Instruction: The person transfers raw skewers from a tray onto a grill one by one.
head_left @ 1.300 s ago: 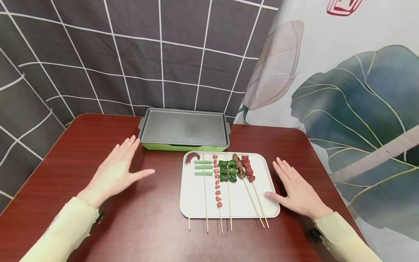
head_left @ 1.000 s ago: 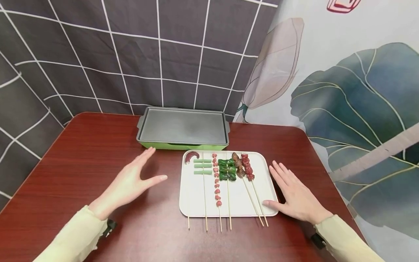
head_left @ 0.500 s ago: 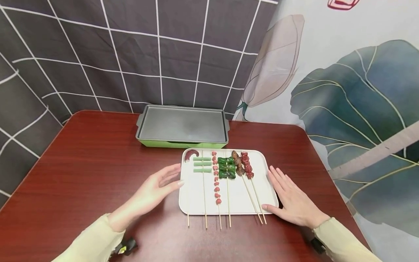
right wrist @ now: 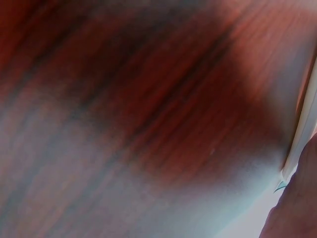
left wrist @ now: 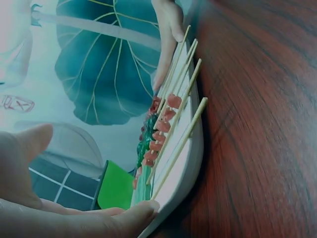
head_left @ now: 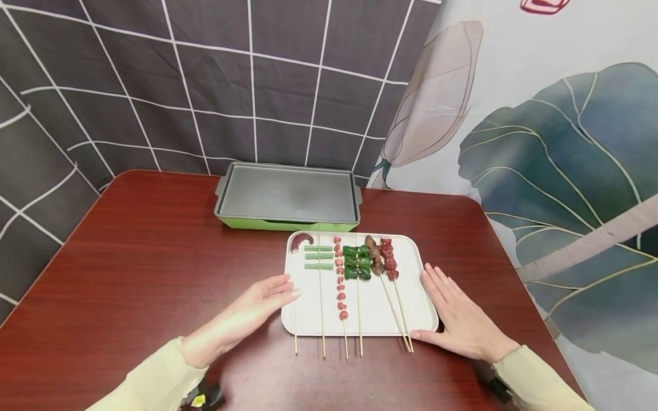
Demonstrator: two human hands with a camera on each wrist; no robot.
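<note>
A white tray lies on the dark red table and carries several wooden skewers of meat and green vegetables. My left hand reaches the tray's left edge with straight fingers, the fingertips touching its rim. My right hand lies flat against the tray's right edge, thumb at the near right corner. In the left wrist view the skewers lie side by side on the tray, and the right hand shows beyond them.
A green grill pan with a grey plate stands behind the tray, close to the tiled backdrop. The table's right edge runs along a leaf-printed curtain. The right wrist view shows only blurred table surface.
My left hand has swept right across the table, from well left of the tray to its left rim. The right hand has stayed at the right edge.
</note>
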